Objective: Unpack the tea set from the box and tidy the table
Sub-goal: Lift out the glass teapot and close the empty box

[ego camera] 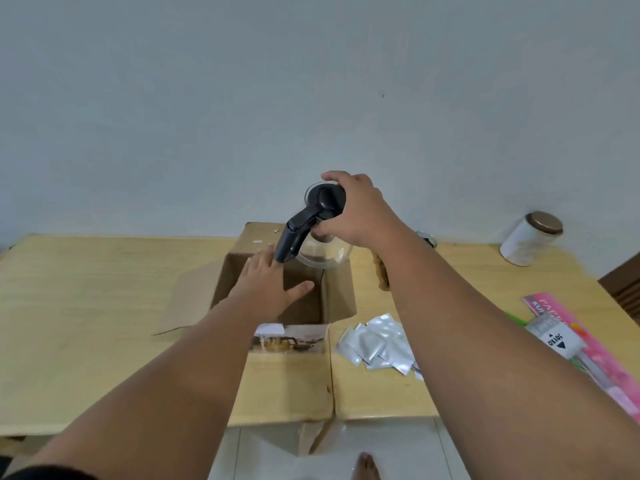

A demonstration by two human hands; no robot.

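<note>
Glass with a black lid and a black handle, the teapot (pixel 325 255) hangs in the air just above the far end of the open cardboard box (pixel 337 292). The box stands in the middle of the pale wooden table (pixel 86 289). Our right hand (pixel 356 209) grips the teapot from above, fingers curled over the lid's rim and thumb tucked under it on the near side. The handle slopes down towards us and to the left.

Our left hand (pixel 270 285) lies flat and spread over the box's opening, palm down and holding nothing. Its fingertips come close to the lower end of the handle, but we cannot tell whether they touch it.

One box flap (pixel 190 299) is folded out to the left on the table, and a printed picture label (pixel 291 339) shows on the near flap. Just right of the box lies a loose heap of silver foil sachets (pixel 377 341). Further right is a long pink packet (pixel 588 348), and a white tin (pixel 530 240) with a brown lid stands at the far right corner. Behind our right forearm there is perhaps a small glass piece (pixel 427 237), mostly hidden.
</note>
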